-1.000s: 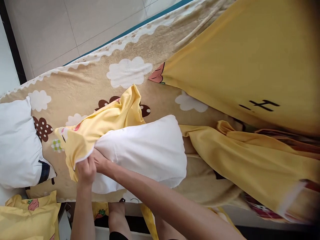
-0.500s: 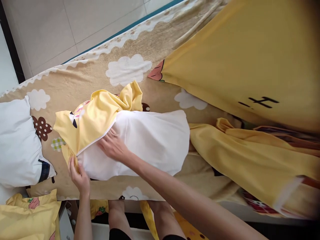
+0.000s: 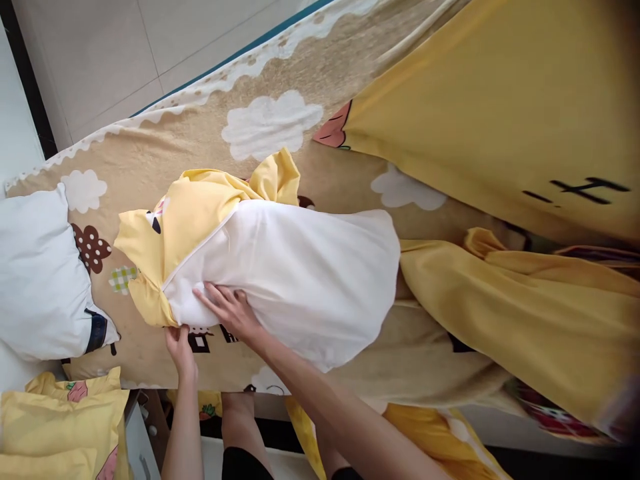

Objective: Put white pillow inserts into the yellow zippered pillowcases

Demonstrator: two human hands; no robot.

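Observation:
A yellow printed fabric cover (image 3: 200, 220) lies on the bed, bunched over the left end of a soft white pillow-like piece (image 3: 320, 267). My left hand (image 3: 181, 353) is at the near lower corner, closed with thumb and fingers on the cover's edge where it meets the white fabric. Its fingertips are partly hidden beneath the edge. My right hand (image 3: 233, 313) rests on the white piece with fingers spread, pressing its surface near the cover's white-edged opening.
A beige blanket (image 3: 180, 143) with clouds covers the bed. A white pillow (image 3: 40, 273) lies left, yellow pillows (image 3: 55, 427) stand lower left. Large yellow fabric (image 3: 475, 120) and a long yellow piece (image 3: 540, 307) spread on the right. Tiled floor (image 3: 105, 60) shows beyond.
My left hand has moved down and right along the cover's corner. My right hand has slid lower on the white piece, its fingers now more spread. The near edge of the white piece has shifted.

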